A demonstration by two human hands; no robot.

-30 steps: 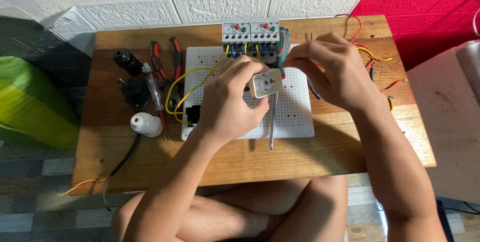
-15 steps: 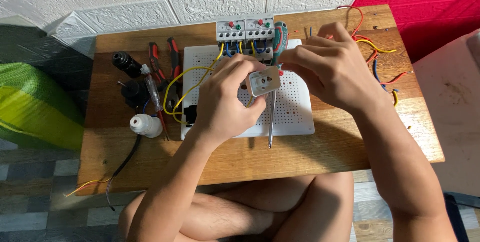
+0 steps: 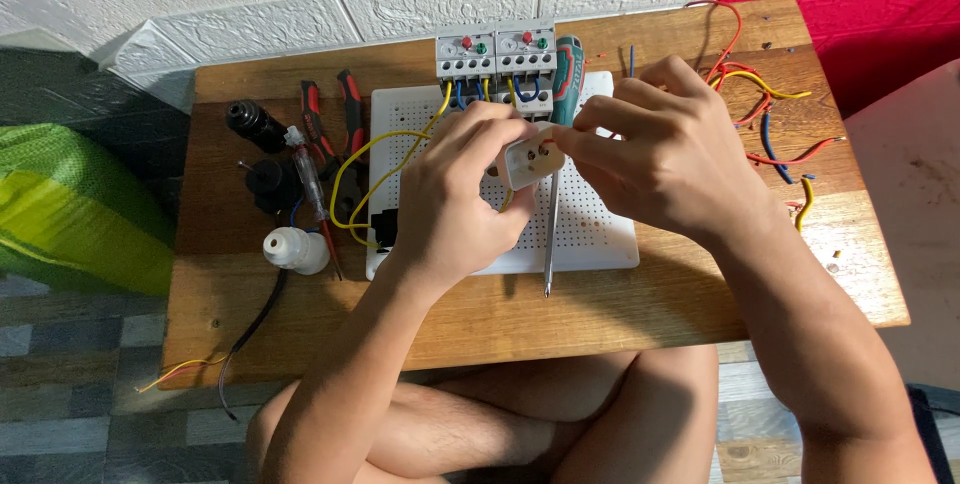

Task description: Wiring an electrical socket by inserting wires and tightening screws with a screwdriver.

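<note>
While both hands meet above the pegboard (image 3: 600, 234), a small white socket (image 3: 527, 157) sits pinched between them, raised off the board near its middle. Left hand (image 3: 455, 199) is clamped on the socket, fingers curled over its top and left side. Right hand (image 3: 665, 159) is closed, its fingertips (image 3: 572, 144) pressed to the socket's right edge; whether they hold something small there cannot be told.

Screwdriver (image 3: 556, 174) with a green handle lies on the board just beside the socket, handle toward the wall, tip past the board's near edge. Two grey relays (image 3: 495, 54) stand at the board's far edge, yellow wire (image 3: 375, 159) looping from them across the left part of the board.

Left of the board on the desk (image 3: 240, 344) lie red-handled pliers (image 3: 330, 114), a black lamp holder (image 3: 255, 124) and a white lamp holder (image 3: 295, 249). Loose coloured wires (image 3: 760, 94) lie at the desk's right end. Bare crossed legs (image 3: 500, 424) show below the near edge.
</note>
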